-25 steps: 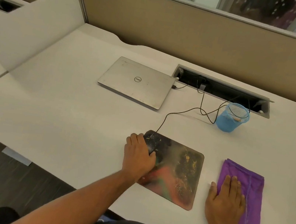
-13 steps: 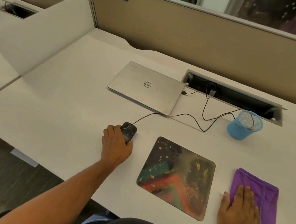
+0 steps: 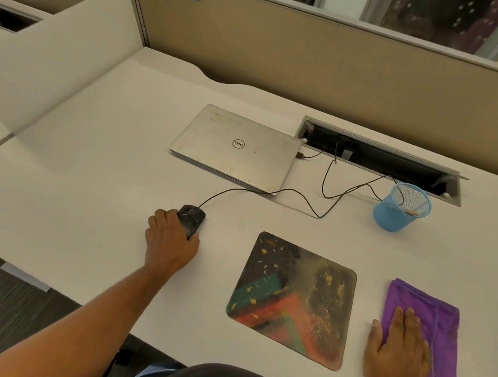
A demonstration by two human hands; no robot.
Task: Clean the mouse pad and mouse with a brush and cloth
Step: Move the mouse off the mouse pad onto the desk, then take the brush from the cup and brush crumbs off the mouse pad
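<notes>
A dusty black wired mouse (image 3: pixel 192 218) sits on the desk left of the mouse pad, and my left hand (image 3: pixel 169 242) grips its rear half. The mouse pad (image 3: pixel 292 298) is dark with green and red patches and is strewn with yellow crumbs and dust. A folded purple cloth (image 3: pixel 433 335) lies to the right of the pad. My right hand (image 3: pixel 395 358) rests flat on the cloth's left part, fingers spread. A brush handle seems to poke out of the blue mesh cup (image 3: pixel 402 207); I cannot tell for sure.
A closed silver laptop (image 3: pixel 236 147) lies behind the mouse. The mouse cable (image 3: pixel 304 202) loops across the desk to an open cable tray (image 3: pixel 379 158) at the back. A beige partition runs behind the desk. The desk's front edge is near my body.
My left hand has carried the mouse off the pad and set it on the desk to the left. My right hand has stayed on the cloth.
</notes>
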